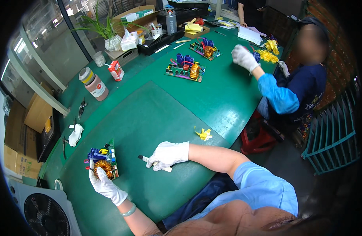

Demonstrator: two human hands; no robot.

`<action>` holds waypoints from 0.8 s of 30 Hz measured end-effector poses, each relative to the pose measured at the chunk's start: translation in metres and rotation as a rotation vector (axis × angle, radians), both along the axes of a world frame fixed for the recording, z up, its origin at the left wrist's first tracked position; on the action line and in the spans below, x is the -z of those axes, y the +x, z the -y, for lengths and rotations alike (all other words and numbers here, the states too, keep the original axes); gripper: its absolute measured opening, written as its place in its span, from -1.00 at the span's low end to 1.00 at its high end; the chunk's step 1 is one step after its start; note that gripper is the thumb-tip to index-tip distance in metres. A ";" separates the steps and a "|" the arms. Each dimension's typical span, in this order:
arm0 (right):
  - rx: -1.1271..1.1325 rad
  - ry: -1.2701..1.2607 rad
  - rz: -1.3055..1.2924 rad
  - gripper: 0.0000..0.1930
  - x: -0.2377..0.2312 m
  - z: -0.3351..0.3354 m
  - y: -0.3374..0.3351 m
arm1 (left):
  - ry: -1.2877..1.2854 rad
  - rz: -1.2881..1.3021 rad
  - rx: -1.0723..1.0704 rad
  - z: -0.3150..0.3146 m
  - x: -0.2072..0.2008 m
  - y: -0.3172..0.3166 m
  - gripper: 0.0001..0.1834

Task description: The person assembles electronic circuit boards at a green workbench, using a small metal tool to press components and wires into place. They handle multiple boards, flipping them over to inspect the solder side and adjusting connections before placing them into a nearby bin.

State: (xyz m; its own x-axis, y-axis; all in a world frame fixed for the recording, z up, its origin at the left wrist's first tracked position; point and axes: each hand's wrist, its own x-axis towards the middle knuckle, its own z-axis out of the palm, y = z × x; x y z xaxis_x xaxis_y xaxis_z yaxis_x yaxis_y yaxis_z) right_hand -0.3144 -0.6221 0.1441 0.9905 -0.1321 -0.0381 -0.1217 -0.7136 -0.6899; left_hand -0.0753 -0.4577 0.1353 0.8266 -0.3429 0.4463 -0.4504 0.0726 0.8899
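My left hand [107, 188], in a white glove, grips a green circuit board [112, 148] at its near end, beside a copper-wound coil [103, 169]. Blue capacitors [97, 153] and small yellow and black parts stand on that board. The board is tilted up on its side on the green mat. To the right of it, my gloved right hand [169, 155] is closed round a slim white-handled tool [165, 169] with a black tip, which looks like a small brush. Its tip points toward the board without touching it. Crumpled yellow tape [204, 134] lies beyond my right hand.
Two similar circuit boards [185, 70] [205, 48] stand farther back. A co-worker [281, 92] in white gloves works at the right. On the left are pliers [82, 107], a white cloth [75, 135], a large bottle [95, 86], a drink carton [116, 71] and a fan [45, 210].
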 end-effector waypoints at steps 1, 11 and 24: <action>0.001 -0.003 -0.001 -0.65 0.001 0.000 0.000 | -0.016 -0.008 0.017 0.000 0.001 0.001 -0.61; -0.004 0.026 -0.005 -0.62 0.002 0.000 0.001 | -0.048 -0.034 0.016 -0.003 -0.004 0.000 -0.61; -0.023 -0.147 0.180 -0.62 0.031 0.001 0.004 | -0.041 -0.083 -0.003 -0.002 -0.006 -0.002 -0.59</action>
